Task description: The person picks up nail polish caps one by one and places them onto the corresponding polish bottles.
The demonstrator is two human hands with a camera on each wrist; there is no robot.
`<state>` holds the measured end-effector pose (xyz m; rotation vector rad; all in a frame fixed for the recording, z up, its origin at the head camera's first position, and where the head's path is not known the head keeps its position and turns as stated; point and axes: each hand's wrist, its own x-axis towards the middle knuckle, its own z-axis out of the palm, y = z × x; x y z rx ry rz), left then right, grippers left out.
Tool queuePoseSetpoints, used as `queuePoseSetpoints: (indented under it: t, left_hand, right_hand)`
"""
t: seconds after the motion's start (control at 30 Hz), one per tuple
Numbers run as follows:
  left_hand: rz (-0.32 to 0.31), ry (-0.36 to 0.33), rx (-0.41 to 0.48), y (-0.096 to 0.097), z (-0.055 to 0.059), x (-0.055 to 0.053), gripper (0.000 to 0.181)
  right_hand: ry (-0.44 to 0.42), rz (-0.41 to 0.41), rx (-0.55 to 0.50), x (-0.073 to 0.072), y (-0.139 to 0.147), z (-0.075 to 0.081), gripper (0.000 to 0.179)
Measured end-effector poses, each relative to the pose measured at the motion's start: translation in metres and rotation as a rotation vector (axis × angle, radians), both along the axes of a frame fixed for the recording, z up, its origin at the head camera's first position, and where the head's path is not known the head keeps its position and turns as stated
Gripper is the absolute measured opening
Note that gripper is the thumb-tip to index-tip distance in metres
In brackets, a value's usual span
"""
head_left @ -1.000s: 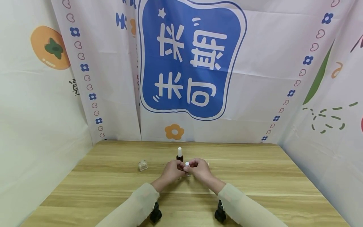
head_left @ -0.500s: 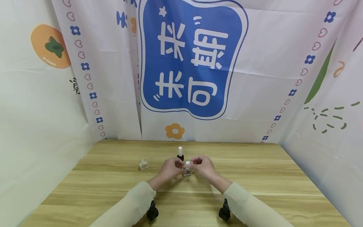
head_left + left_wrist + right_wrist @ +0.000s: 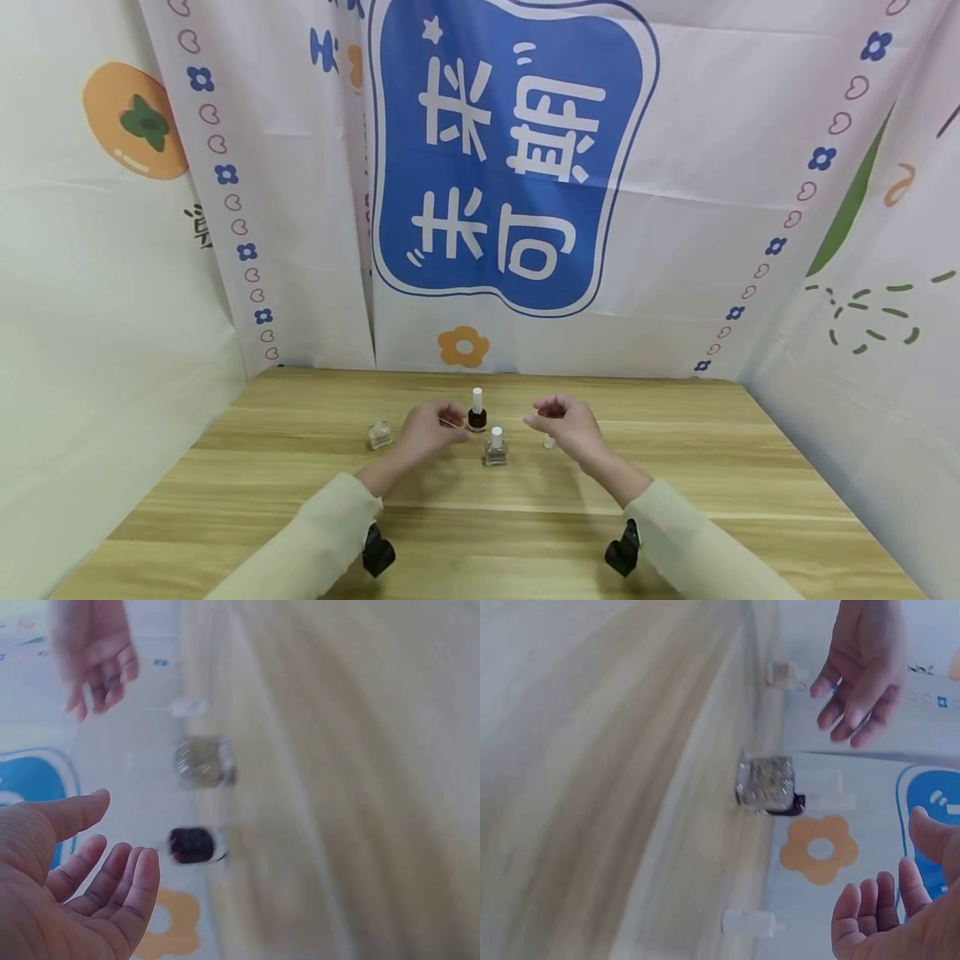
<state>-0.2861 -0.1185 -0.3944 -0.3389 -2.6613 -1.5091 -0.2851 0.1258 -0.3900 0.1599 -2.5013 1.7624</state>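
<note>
A nail polish bottle with silvery glitter (image 3: 496, 452) and a white cap stands upright on the table between the two hands. My left hand (image 3: 429, 431) is to its left, apart from it, and the left wrist view shows the fingers (image 3: 139, 889) loosely bent with nothing in them. My right hand (image 3: 572, 429) hovers to the right, also holding nothing, fingers (image 3: 868, 904) relaxed. Just beyond the left fingertips is a dark red nail polish bottle (image 3: 477, 418) with a tall white cap. Partly behind the right hand, a loose white cap (image 3: 549, 442) sits on the table.
A clear glass bottle (image 3: 379, 435), with no white cap visible on it, rests left of the left hand. The wooden table (image 3: 480, 533) ends at a printed cloth (image 3: 675, 250) hanging behind it. More cloth hangs at both sides.
Both hands have let go of the glitter nail polish bottle and drawn apart, the left one leftward and the right one rightward. That bottle now stands alone; the loose white cap shows more plainly.
</note>
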Motion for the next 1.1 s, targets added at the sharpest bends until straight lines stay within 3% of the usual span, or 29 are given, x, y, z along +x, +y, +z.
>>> queuePoseSetpoints:
  t: [0.27, 0.6, 0.8, 1.1]
  left_hand:
    - [0.062, 0.023, 0.037, -0.029, 0.027, -0.003, 0.027]
    - [0.118, 0.058, 0.036, -0.073, 0.043, -0.008, 0.033]
    - [0.169, 0.062, 0.019, -0.098, 0.041, -0.012, 0.037]
    - [0.187, 0.03, -0.017, -0.125, 0.023, -0.016, 0.04]
  right_hand:
    - [-0.002, -0.023, -0.013, -0.006, 0.028, 0.007, 0.033]
    - [-0.027, -0.016, 0.015, -0.014, 0.051, 0.002, 0.039]
    - [-0.067, -0.006, 0.027, -0.019, 0.06, -0.006, 0.042]
    - [-0.132, 0.055, 0.067, -0.026, 0.063, -0.019, 0.041]
